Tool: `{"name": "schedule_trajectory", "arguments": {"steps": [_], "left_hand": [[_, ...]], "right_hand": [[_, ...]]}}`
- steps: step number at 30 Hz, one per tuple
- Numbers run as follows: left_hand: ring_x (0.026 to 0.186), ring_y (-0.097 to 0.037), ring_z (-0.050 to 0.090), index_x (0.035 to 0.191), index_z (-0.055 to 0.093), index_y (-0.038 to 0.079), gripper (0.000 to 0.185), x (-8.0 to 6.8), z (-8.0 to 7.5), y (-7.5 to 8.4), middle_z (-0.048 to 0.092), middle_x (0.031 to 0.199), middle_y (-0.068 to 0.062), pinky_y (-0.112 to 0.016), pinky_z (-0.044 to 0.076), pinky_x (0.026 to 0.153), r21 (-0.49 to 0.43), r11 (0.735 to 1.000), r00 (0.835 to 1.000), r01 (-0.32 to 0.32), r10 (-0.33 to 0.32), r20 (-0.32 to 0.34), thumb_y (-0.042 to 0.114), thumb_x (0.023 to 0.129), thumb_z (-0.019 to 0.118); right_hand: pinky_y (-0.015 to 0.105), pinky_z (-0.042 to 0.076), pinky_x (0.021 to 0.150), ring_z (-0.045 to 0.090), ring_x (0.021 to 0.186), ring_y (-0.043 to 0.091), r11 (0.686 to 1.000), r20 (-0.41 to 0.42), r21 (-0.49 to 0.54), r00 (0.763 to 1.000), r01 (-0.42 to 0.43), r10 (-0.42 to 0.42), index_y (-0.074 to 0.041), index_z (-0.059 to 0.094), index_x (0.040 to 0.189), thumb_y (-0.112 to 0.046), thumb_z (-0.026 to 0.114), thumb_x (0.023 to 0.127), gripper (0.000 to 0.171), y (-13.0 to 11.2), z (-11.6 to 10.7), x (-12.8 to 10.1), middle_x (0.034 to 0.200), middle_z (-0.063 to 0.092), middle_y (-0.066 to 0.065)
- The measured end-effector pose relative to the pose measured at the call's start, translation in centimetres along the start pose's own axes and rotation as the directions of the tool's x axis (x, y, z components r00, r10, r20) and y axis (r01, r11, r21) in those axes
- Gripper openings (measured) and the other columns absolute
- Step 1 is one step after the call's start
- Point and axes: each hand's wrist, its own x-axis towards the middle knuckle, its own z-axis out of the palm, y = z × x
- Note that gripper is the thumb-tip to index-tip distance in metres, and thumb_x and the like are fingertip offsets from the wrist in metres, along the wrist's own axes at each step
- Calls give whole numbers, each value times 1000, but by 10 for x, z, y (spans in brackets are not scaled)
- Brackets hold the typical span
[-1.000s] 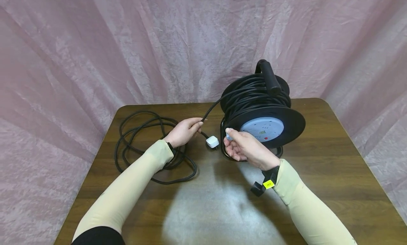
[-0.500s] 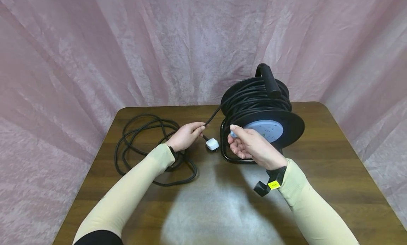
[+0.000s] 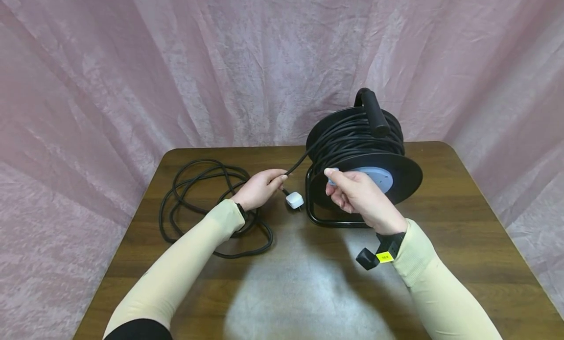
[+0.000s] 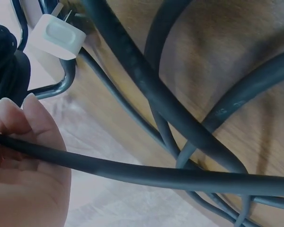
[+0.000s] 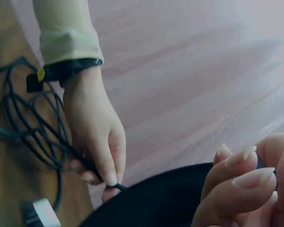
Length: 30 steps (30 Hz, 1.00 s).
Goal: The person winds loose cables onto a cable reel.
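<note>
A black cable reel point(image 3: 365, 154) with a pale blue socket face point(image 3: 374, 176) stands on the brown table point(image 3: 308, 281). My right hand point(image 3: 352, 195) pinches a small pale blue knob point(image 3: 331, 178) on the reel's front disc point(image 5: 161, 203). My left hand point(image 3: 260, 185) grips the black cable point(image 3: 301, 161) running off the reel point(image 4: 132, 172). The white plug point(image 3: 294, 200) lies on the table between both hands point(image 4: 57, 35). Loose cable loops point(image 3: 202, 207) lie at the left.
Pink cloth point(image 3: 220, 60) hangs behind and around the table. The reel's black handle point(image 3: 372, 112) sticks up at the back, and its tubular stand point(image 3: 330, 221) rests on the table. Bare wood shows in front of my arms.
My right hand has moved up and rightward along the reel's front disc with the knob, turning the reel. The left hand keeps its grip on the cable in nearly the same spot.
</note>
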Motion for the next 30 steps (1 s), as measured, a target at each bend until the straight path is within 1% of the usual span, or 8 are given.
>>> {"name": "schedule_trajectory", "arguments": {"steps": [5, 9, 12, 16, 19, 22, 25, 30], "left_hand": [[103, -31, 67, 141, 62, 11, 38, 2, -1, 4, 71, 110, -13, -39, 49, 86, 12, 1000, 1000, -4, 4, 8, 29, 112, 46], [101, -28, 66, 142, 61, 11, 39, 3, -1, 6, 71, 107, -10, -39, 48, 84, 23, 1000, 1000, -6, 6, 5, 30, 112, 46], [99, -27, 66, 142, 61, 12, 38, 3, -1, 7, 71, 104, -6, -38, 48, 83, 22, 1000, 1000, -10, 10, -6, 30, 112, 46], [102, -29, 66, 143, 61, 14, 38, 2, -1, 5, 70, 106, -7, -38, 48, 85, 12, 1000, 1000, -8, 8, -9, 29, 112, 45], [103, -30, 66, 145, 59, 15, 38, 1, 0, 4, 69, 107, -10, -38, 47, 85, 7, 1000, 1000, 2, -2, -5, 29, 112, 45], [93, -26, 64, 146, 58, 14, 40, 1, -1, 5, 69, 106, -12, -37, 47, 80, 17, 1000, 1000, 2, -2, -4, 30, 112, 45], [82, -21, 59, 147, 57, 13, 41, 1, -1, 7, 69, 105, -13, -36, 46, 74, 25, 1000, 1000, -3, 3, 1, 30, 112, 44], [71, -16, 55, 148, 56, 15, 40, -1, -1, 8, 69, 99, -7, -34, 45, 67, 14, 1000, 1000, 16, -15, -2, 30, 113, 43]], "right_hand": [[25, 39, 46, 44, 49, 12, 993, -53, -101, 997, 56, -61, 10, 68, 91, -51, 65, 98, 62, -1, -5, 0, 61, 55, 6], [31, 48, 51, 50, 49, 16, 980, -82, -179, 992, 85, -101, 7, 71, 87, -54, 68, 96, 62, -4, -8, -1, 62, 58, 10], [33, 52, 53, 53, 50, 19, 968, -105, -232, 987, 95, -122, 3, 71, 83, -55, 68, 95, 59, -7, -9, -3, 63, 59, 11], [34, 53, 53, 57, 51, 21, 948, -148, -303, 978, 96, -146, -4, 70, 77, -56, 68, 95, 55, -11, -11, -6, 62, 60, 11], [34, 51, 54, 59, 53, 23, 927, -179, -366, 972, 81, -155, -4, 69, 74, -61, 67, 94, 60, -15, -12, -10, 62, 60, 10], [34, 50, 55, 60, 55, 24, 912, -189, -405, 969, 70, -159, -3, 69, 75, -65, 65, 92, 65, -18, -15, -13, 62, 61, 9], [34, 52, 57, 60, 56, 24, 912, -189, -405, 968, 74, -162, -3, 70, 78, -65, 65, 93, 64, -20, -19, -16, 62, 60, 8], [34, 54, 58, 59, 55, 24, 902, -214, -426, 961, 70, -176, -3, 70, 78, -65, 64, 93, 65, -22, -28, -21, 62, 60, 9]]}}
